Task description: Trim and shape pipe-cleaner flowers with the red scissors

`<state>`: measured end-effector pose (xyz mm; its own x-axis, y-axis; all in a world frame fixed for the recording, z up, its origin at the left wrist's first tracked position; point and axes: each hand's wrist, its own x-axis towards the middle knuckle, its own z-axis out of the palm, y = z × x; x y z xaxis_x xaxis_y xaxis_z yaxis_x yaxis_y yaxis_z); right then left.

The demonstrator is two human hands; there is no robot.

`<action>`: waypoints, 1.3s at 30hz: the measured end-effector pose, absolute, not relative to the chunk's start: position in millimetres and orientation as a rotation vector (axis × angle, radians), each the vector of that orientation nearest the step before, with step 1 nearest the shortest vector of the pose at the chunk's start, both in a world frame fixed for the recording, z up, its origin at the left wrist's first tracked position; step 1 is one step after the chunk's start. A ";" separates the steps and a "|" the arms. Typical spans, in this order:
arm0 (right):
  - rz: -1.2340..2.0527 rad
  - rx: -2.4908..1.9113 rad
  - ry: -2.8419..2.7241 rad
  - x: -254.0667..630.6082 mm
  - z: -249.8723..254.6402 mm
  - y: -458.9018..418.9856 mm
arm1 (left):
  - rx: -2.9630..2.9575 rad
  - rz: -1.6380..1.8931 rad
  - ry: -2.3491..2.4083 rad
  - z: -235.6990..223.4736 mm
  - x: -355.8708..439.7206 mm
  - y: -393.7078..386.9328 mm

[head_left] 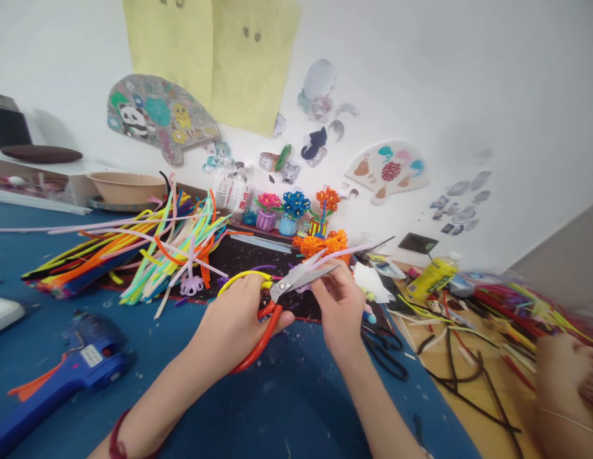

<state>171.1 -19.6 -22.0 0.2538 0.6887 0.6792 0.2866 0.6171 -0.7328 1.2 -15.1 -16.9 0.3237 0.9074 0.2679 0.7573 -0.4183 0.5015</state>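
Note:
My left hand [236,322] is wrapped round the handles of a pair of scissors [283,288], one loop yellow and the other orange-red. The scissor blades are spread and point right, toward a lilac pipe cleaner [349,251]. My right hand [342,303] pinches that pipe cleaner close to the blades; part of it is hidden behind the fingers. Whether the blades touch it I cannot tell. Behind the hands lies a cluster of orange pipe-cleaner flowers [325,243]. A looped lilac pipe-cleaner piece [191,285] rests to the left of the scissors.
Bundled colourful pipe cleaners [134,245] cover the left of the blue table [287,408]. A blue glue gun [81,363] lies front left, black scissors [385,350] right. Potted pipe-cleaner flowers [296,207] line the wall. Another person's hand [564,363] is at far right, near a yellow-labelled bottle [433,277].

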 end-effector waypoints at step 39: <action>0.252 -0.936 -1.306 169.4 -25.4 -17.9 | 2.314 0.541 1.580 -6.9 -3.0 -17.8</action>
<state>169.4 -17.9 -25.4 0.2941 0.6424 0.7077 0.3332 0.6251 -0.7059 -3.0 -17.8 -6.9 0.3291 0.9332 0.1442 0.8257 -0.3585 0.4356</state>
